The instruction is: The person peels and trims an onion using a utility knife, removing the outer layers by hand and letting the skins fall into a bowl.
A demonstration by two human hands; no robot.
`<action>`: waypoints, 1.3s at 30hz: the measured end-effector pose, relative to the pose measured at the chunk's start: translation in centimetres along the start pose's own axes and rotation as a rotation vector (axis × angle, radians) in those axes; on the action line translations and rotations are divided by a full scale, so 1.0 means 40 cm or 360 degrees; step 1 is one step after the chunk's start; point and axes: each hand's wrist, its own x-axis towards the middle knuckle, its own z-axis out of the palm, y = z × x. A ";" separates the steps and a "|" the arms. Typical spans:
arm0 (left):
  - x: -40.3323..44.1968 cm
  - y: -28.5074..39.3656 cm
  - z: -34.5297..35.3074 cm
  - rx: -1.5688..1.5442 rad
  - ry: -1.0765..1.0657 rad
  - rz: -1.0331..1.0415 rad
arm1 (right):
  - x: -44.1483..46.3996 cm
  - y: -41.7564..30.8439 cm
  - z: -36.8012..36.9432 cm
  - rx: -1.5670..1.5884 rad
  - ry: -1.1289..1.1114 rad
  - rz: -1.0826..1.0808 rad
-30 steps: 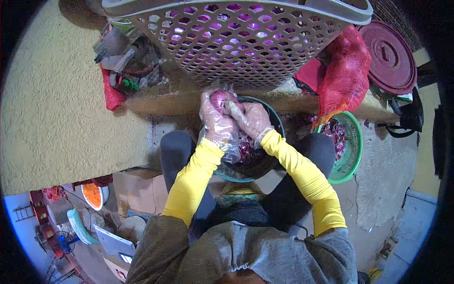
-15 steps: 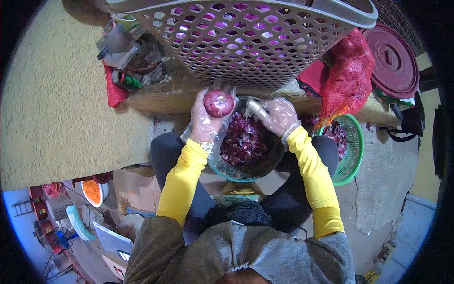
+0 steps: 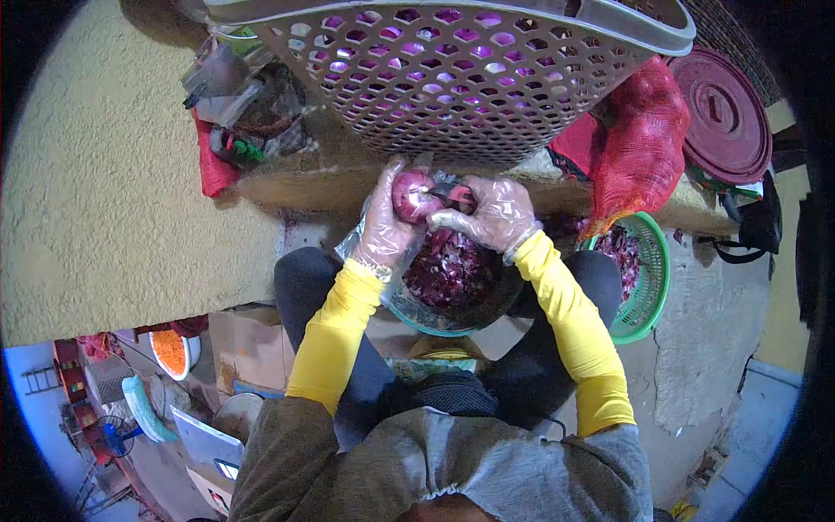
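Cupping an onion (image 3: 414,196), left hand (image 3: 387,228) faces right hand (image 3: 502,213), curled around a dark object (image 3: 456,196).

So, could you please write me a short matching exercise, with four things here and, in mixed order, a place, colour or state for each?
1. onion
2. round lid
3. basin
4. large crate

A. holding dark purple scraps
B. full of holes, with purple showing through
C. held in the left hand
D. maroon, beside the red mesh bag

Pairs: 1-C, 2-D, 3-A, 4-B
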 end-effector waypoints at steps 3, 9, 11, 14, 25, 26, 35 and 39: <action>0.016 -0.011 -0.006 -0.0208 -0.0012 -0.0071 | 0.003 0.002 0.011 -0.0053 0.0054 0.0006; 0.015 -0.028 -0.018 -0.0247 -0.0173 0.0075 | 0.003 -0.003 0.009 -0.0134 0.0137 0.0024; 0.007 -0.020 -0.002 -0.0274 -0.0250 0.0021 | 0.002 -0.007 0.003 -0.0120 0.0140 0.0048; 0.003 -0.015 0.021 -0.0469 -0.0087 -0.0268 | 0.003 -0.004 0.004 -0.0147 0.0061 0.0050; 0.034 -0.038 -0.030 -0.0220 0.0017 -0.0182 | 0.011 0.000 -0.008 -0.0136 0.0112 -0.0179; 0.033 -0.036 -0.026 -0.0221 0.0016 -0.0180 | 0.012 0.000 -0.009 -0.0137 0.0112 -0.0181; 0.023 -0.025 -0.022 -0.0206 -0.0269 -0.0224 | 0.014 0.014 -0.013 -0.0302 0.0141 -0.0230; 0.011 -0.019 -0.007 -0.0330 -0.0306 -0.0349 | 0.010 0.016 -0.016 -0.0232 0.0250 -0.0324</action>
